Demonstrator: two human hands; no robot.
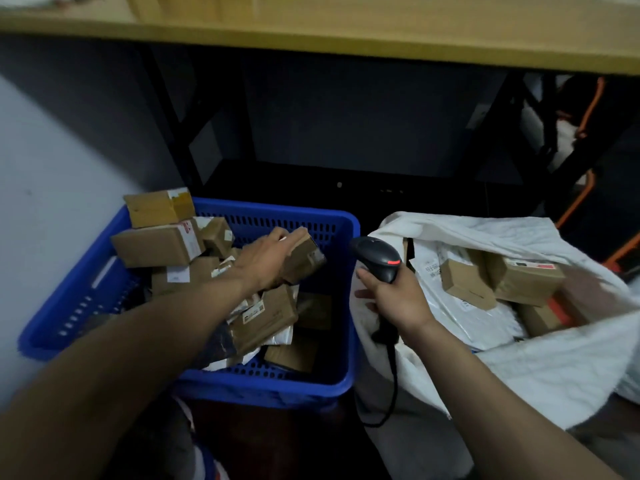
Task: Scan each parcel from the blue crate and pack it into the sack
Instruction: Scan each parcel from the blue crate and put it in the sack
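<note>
My left hand [265,263] has its grip clamped round a small brown cardboard parcel [304,256]. The parcel is lifted just above the heap in the blue perforated plastic crate [277,214], toward the crate's 2 o'clock corner. My right hand [394,294] has its grip wrapped tight on the handle of the black pistol-shaped handheld scanner [375,254]. A red light glows on the scanner's head and its cord hangs toward 6 o'clock.

For the scan, what counts is that the scanner sits at 3 o'clock from the parcel, near but apart, with the crate's right rim below the gap. The parcel's long axis seems to run from about 11 to 5 o'clock, though blur makes that uncertain. I cannot make out which face carries the label. The scanner's head leans toward 10 o'clock, so I judge the next move calls for turning a labelled face toward 3 o'clock to meet it.

The white woven fabric sack [485,230] gapes open at 3 o'clock from the scanner, with brown cardboard boxes [526,278] and pale mailers lying inside. My right hand is nearer the sack, but the parcel is in my left, so it would have to cross past the scanner to drop in. Many parcels remain heaped in the crate, so I judge there is plenty of work left. A wooden table [346,32] edge runs across at 12 o'clock.
</note>
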